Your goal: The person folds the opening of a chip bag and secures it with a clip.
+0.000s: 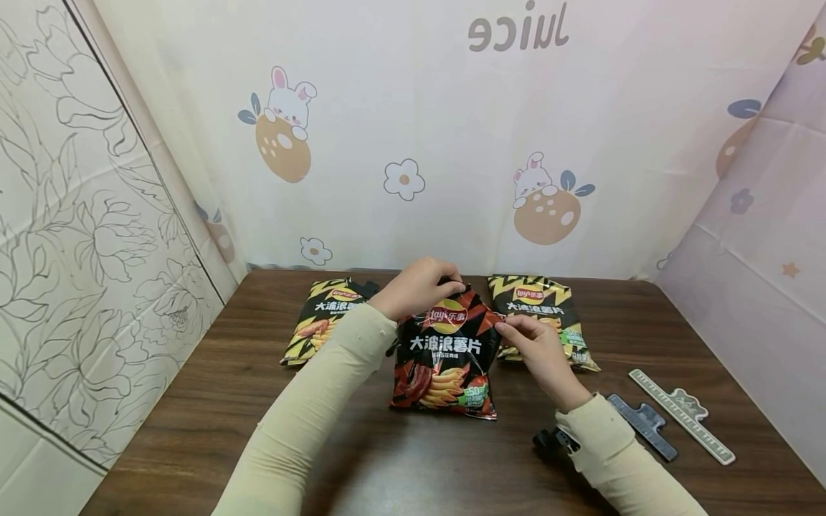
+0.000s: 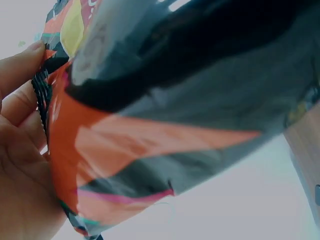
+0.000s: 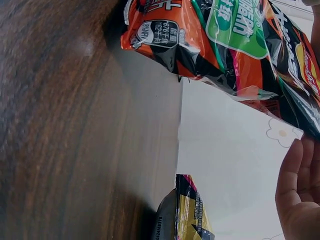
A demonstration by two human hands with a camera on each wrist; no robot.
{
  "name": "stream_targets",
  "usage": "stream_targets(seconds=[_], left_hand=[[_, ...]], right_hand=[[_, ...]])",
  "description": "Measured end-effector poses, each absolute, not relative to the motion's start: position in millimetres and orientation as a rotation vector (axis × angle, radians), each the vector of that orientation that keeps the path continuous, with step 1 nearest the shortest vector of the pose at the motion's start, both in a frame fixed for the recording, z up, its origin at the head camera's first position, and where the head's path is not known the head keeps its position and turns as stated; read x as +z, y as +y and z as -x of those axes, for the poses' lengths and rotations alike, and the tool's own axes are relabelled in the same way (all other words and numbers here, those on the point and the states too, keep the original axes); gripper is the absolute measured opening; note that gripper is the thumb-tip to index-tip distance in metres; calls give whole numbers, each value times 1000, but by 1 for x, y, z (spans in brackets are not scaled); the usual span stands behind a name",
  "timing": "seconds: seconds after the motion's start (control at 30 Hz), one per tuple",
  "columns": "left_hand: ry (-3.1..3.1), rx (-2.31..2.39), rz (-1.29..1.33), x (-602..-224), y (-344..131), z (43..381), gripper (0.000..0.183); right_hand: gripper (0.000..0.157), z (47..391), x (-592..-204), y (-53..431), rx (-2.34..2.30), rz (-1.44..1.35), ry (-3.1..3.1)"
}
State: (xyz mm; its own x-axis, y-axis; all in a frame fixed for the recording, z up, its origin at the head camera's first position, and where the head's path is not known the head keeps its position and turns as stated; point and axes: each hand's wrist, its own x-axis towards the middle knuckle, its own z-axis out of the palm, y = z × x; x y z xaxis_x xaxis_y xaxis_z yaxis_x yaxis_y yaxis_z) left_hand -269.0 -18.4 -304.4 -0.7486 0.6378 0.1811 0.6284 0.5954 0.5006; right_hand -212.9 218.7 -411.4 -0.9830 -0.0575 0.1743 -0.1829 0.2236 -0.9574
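Observation:
A black-and-red bag of chips point(image 1: 445, 358) is held up over the middle of the table, its printed front facing me. My left hand point(image 1: 422, 287) pinches its top edge; the left wrist view shows that hand point(image 2: 25, 150) at the crimped seal. At the bag's upper right corner, the thumb and fingers of my right hand point(image 1: 538, 351) pinch the edge. In the right wrist view the right hand point(image 3: 302, 190) is partly cut off by the frame. Behind stand two black-and-yellow bags of chips, one on the left point(image 1: 316, 322) and one on the right point(image 1: 535, 308).
On the right of the wooden table point(image 1: 213, 423) lie a pale ruler-like clip point(image 1: 684, 416) and a dark grey clip point(image 1: 645, 426). A black clip-like thing point(image 1: 548, 441) is partly hidden by my right sleeve. A printed curtain point(image 1: 413, 107) hangs behind the table.

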Motion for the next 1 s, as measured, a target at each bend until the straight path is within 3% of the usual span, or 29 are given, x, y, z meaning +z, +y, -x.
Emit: stream_targets(seconds=[1.0], left_hand=[[2855,827,-1147,-304,-26,267,20]], right_hand=[[19,210,-409,219,1663,-421,-2314]])
